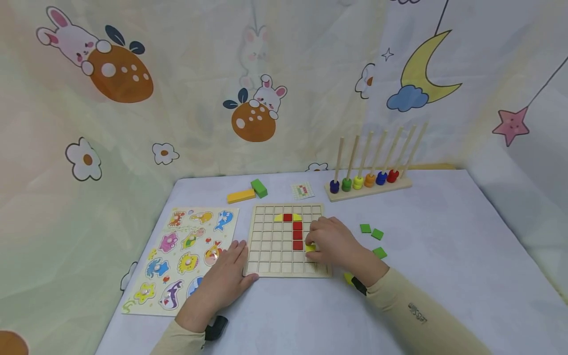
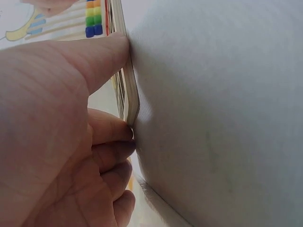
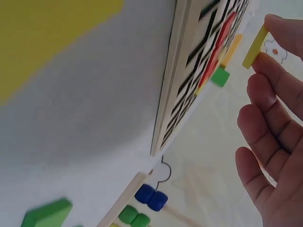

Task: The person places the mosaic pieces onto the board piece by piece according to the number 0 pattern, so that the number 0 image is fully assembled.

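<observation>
The grid board (image 1: 287,240) lay flat with most cells bare: a red column (image 1: 297,230) and two yellow pieces at its far end were set, and green tiles (image 1: 377,234) waited to the right. The board's near left corner was steadied by the flat left hand (image 1: 228,276). A yellow tile (image 1: 310,248) was pinched edge-up by the right hand (image 1: 333,244), beside the column's near end, its long axis across the cells.

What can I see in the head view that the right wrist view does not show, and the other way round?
Only the head view shows the left hand resting on the grid board's corner, the animal puzzle and the card. Only the right wrist view shows the yellow tile pinched above the board, not yet touching it. Both show the right hand, board, red tiles and ring rack.
</observation>
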{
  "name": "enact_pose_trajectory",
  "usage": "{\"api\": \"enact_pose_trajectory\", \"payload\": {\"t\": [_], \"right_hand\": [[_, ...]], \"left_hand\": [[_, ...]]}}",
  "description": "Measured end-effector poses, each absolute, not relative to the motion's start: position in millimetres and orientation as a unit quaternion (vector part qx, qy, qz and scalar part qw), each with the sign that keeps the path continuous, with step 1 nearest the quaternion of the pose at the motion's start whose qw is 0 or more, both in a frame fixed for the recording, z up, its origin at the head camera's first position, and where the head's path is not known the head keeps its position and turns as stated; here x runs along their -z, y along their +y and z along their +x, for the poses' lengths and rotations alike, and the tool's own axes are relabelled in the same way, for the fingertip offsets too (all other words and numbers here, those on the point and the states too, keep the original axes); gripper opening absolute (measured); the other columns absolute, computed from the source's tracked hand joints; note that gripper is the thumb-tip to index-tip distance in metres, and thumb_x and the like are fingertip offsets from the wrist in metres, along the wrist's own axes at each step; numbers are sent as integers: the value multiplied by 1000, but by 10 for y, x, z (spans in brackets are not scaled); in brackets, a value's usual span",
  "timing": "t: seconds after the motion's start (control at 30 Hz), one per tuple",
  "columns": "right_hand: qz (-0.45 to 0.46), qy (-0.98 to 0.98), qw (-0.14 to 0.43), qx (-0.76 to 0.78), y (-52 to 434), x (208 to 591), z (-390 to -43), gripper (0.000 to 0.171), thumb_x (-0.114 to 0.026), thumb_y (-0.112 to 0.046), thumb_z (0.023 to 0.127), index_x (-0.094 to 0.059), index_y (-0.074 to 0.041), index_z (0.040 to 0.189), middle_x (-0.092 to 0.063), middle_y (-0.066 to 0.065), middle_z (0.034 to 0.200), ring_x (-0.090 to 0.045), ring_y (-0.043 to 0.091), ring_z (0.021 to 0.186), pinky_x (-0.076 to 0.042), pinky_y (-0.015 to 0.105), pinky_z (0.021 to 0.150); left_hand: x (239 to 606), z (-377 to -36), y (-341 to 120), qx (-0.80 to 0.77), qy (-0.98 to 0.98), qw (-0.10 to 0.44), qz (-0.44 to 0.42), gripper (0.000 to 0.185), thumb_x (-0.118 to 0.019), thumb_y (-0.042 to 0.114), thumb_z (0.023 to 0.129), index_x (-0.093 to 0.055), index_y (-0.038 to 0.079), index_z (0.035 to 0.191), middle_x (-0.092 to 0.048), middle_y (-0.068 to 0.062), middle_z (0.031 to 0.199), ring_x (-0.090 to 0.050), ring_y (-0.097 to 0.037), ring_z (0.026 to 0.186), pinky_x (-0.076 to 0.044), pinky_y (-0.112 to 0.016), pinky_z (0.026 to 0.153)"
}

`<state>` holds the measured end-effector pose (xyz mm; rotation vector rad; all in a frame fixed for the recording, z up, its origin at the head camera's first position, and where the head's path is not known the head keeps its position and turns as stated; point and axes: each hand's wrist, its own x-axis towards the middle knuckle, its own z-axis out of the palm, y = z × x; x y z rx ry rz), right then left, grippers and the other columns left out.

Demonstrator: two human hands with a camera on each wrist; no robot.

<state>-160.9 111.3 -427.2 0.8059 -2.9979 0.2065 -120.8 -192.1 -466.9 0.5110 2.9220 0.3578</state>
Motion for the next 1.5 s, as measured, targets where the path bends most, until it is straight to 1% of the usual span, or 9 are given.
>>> {"api": "enact_pose_trajectory", "payload": {"t": [0.2, 0.3, 0.63, 0.77, 1.0, 1.1, 1.37, 1.5], "right_hand": [[262, -962, 11, -75, 967, 4340, -1618, 20, -90, -39, 79, -84, -23, 90, -65, -11, 87, -54, 12, 89, -47, 34, 85], [260, -963, 2, -74, 926, 4341, -1618, 19, -90, -38, 79, -84, -22, 88, -64, -11, 86, -53, 12, 88, -47, 35, 87], [265, -962, -19, -60, 807, 4352, -1650, 17, -89, -37, 81, -82, -22, 85, -56, -10, 79, -48, 14, 84, -44, 35, 82], [262, -963, -24, -57, 780, 4351, -1652, 16, -89, -37, 81, -83, -23, 85, -57, -10, 79, -48, 15, 84, -44, 37, 83], [253, -965, -39, -58, 762, 4372, -1633, 20, -88, -42, 82, -84, -23, 89, -58, -10, 81, -49, 15, 87, -46, 39, 88], [250, -965, -41, -64, 760, 4372, -1621, 20, -88, -41, 82, -84, -22, 89, -59, -10, 82, -48, 15, 86, -46, 39, 88], [254, -963, -27, -84, 780, 4397, -1637, 18, -89, -38, 82, -85, -22, 90, -61, -10, 82, -48, 14, 85, -44, 36, 83], [256, -962, -22, -91, 807, 4390, -1639, 16, -91, -35, 80, -84, -22, 87, -62, -11, 81, -51, 14, 85, -46, 37, 85]], "left_hand": [[4693, -1207, -1927, -122, 975, 77, 171, 85, -70, 49, 98, -37, 2, 161, -31, -15, 172, -22, -35, 163, -28, -55, 131], [4702, -1205, -1930, -122, 975, 80, 170, 85, -69, 49, 98, -37, 2, 161, -30, -14, 172, -21, -35, 163, -27, -55, 131], [4696, -1210, -1928, -118, 976, 79, 167, 86, -70, 50, 98, -37, 3, 161, -30, -13, 172, -21, -34, 163, -27, -54, 131], [4700, -1211, -1929, -121, 975, 77, 170, 85, -70, 50, 98, -37, 3, 161, -31, -13, 172, -21, -34, 163, -27, -55, 131], [4705, -1206, -1931, -121, 975, 81, 167, 86, -70, 50, 98, -36, 3, 162, -30, -13, 173, -20, -33, 163, -27, -54, 131], [4705, -1199, -1931, -118, 976, 83, 166, 86, -70, 51, 98, -36, 4, 162, -29, -12, 173, -20, -33, 164, -26, -54, 131], [4697, -1203, -1937, -120, 975, 75, 171, 85, -70, 49, 98, -37, 2, 161, -30, -14, 173, -21, -34, 163, -26, -54, 131], [4692, -1201, -1933, -122, 975, 76, 172, 86, -70, 49, 98, -36, 2, 161, -30, -14, 173, -21, -34, 163, -26, -54, 131]]}}
